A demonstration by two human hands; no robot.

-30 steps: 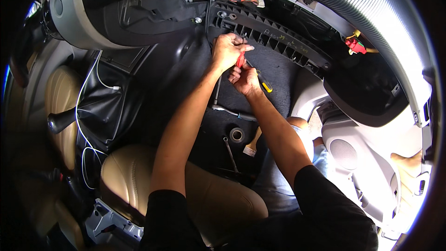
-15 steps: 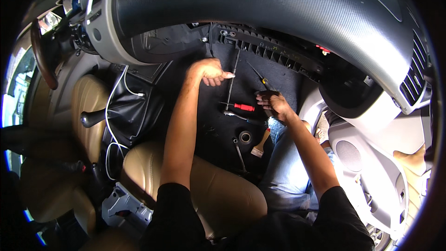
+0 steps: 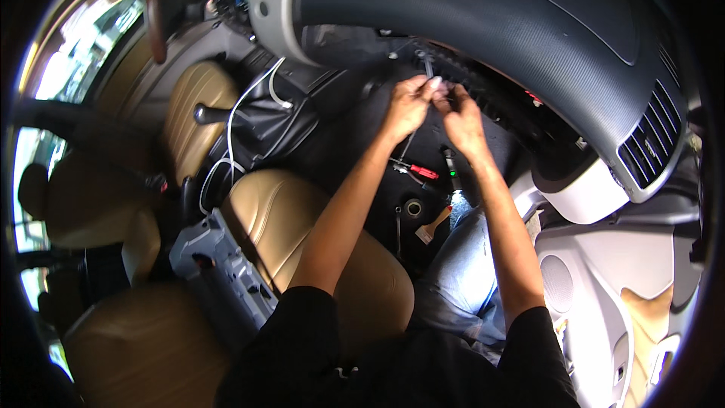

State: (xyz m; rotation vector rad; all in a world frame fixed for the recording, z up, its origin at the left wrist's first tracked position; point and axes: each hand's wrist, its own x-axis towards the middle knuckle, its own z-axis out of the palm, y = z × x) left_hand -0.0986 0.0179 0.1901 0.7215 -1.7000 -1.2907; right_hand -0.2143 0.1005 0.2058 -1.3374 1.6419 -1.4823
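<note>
My left hand (image 3: 408,108) and my right hand (image 3: 463,125) are close together just under the dashboard's lower edge. Fingers of both are pinched around a thin metal shaft (image 3: 428,66), apparently a screwdriver's, whose handle is hidden by the hands. The shaft's far end reaches bolts on the exposed dark bracket (image 3: 483,98). Below my hands on the dark floor lie a red-handled screwdriver (image 3: 424,172) and a dark, slim torch-like tool (image 3: 452,166) with a green light. Nearer to me are a tape roll (image 3: 413,208), a wrench (image 3: 399,228) and a flat paintbrush (image 3: 434,227).
The dashboard (image 3: 468,7) overhangs the footwell. A tan seat (image 3: 279,204) and a grey plastic part (image 3: 226,261) are at left. A white cable (image 3: 229,132) loops past the gear lever (image 3: 211,115). The door panel (image 3: 596,264) bounds the right side.
My right hand has risen from the floor tools to meet my left hand at the bracket, and the yellow-banded screwdriver has left its place on the floor. The view has shifted rightward.
</note>
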